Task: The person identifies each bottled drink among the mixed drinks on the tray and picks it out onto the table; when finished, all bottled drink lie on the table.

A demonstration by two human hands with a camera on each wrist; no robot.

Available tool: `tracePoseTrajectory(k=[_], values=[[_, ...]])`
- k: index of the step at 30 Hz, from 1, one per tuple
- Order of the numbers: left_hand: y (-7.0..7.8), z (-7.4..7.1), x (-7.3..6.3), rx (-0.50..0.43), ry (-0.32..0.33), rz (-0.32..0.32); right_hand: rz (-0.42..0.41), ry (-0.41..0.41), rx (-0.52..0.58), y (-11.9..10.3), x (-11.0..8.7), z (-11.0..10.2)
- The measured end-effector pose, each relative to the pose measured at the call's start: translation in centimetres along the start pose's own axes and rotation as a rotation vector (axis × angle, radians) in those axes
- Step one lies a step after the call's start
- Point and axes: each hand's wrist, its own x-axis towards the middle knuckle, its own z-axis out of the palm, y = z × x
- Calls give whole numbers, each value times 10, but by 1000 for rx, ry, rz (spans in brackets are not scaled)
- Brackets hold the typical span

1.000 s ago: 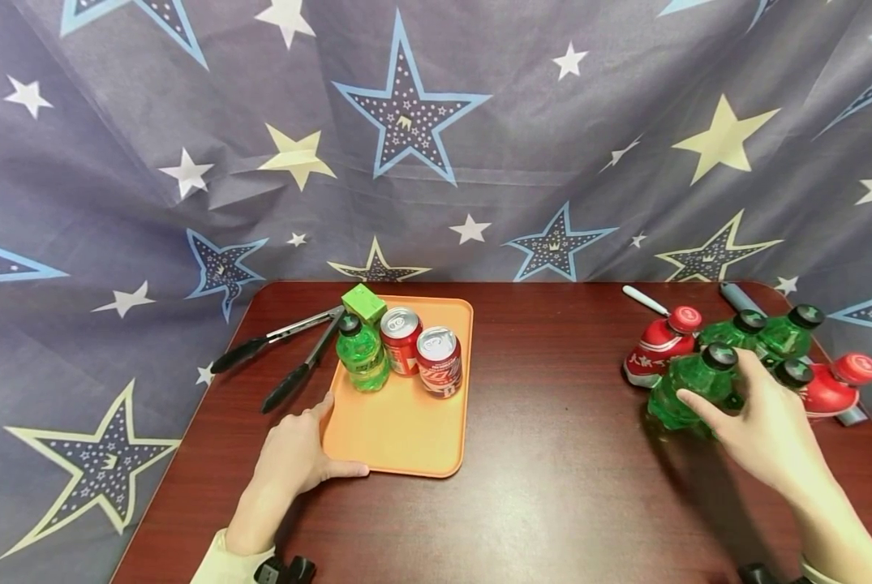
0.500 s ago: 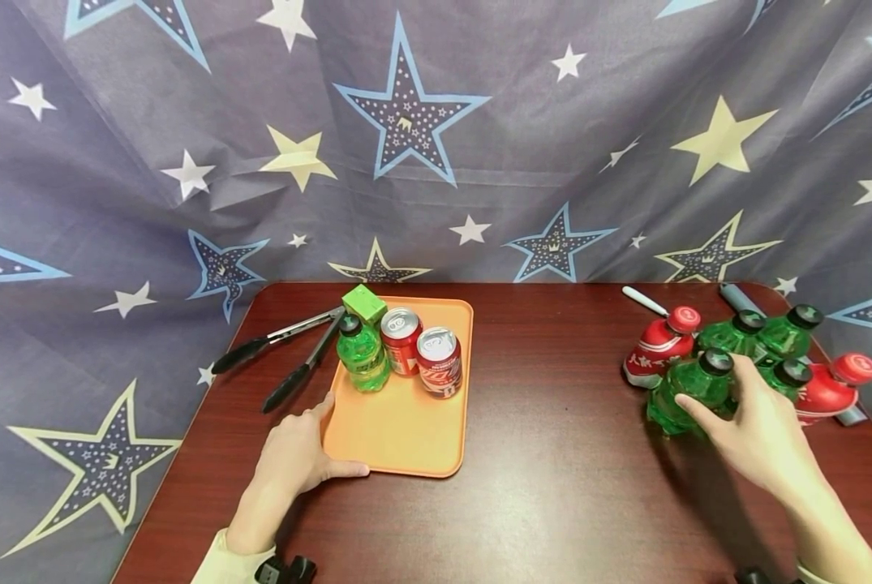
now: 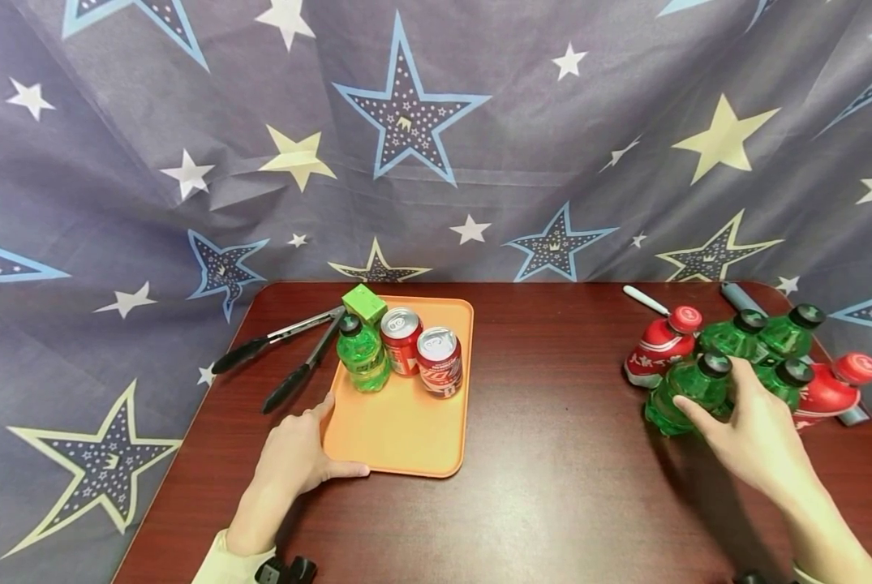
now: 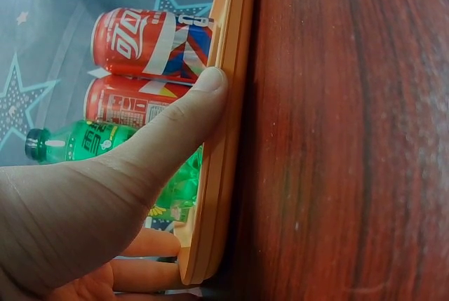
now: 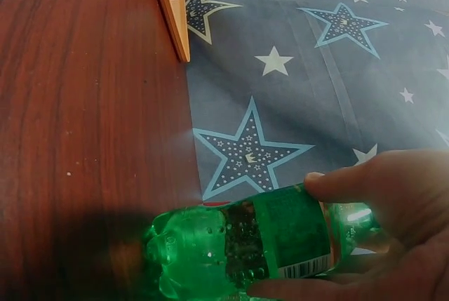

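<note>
In the head view my right hand (image 3: 757, 434) grips a green soda bottle (image 3: 684, 397) with a black cap, fingers and thumb around its upper body. The right wrist view shows the thumb along its green label (image 5: 291, 227), above a barcode. My left hand (image 3: 293, 454) touches the near left corner of an orange tray (image 3: 399, 442), fingers along the left side and thumb on the front rim (image 4: 221, 132). On the tray stand another green bottle (image 3: 363, 357), two red cola cans (image 3: 401, 345) and a small green box (image 3: 364, 302).
Several more bottles cluster by my right hand: a red one (image 3: 658, 349) to the left, green ones (image 3: 782, 337) behind, and another red one (image 3: 830, 393) to the right. Black-handled tongs (image 3: 297, 349) lie left of the tray. A white-handled utensil (image 3: 645, 300) lies behind the bottles.
My right hand and the green bottle it holds have shifted slightly left and toward me. The left hand and the tray have not moved.
</note>
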Motion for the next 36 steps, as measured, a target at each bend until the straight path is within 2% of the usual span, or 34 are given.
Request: tracePoseTrajectory(k=[6,13,19,24,27,36], values=[[0,-1,0,2,9,14,11,46,1,-2,0,-3],[2,-2,-1,14,14,26,13,83,70,-9,8,-15],[2,-2,0,7,11,25,-26,175,53,-23,22,-26],[2,-2,-1,14,16,22,-79,254,123,-41,40,-33],[3,-3,-1,17,14,23,-109,275,187,-54,52,-34],[2,-3,0,7,13,27,-243,233,311,-105,73,-26]])
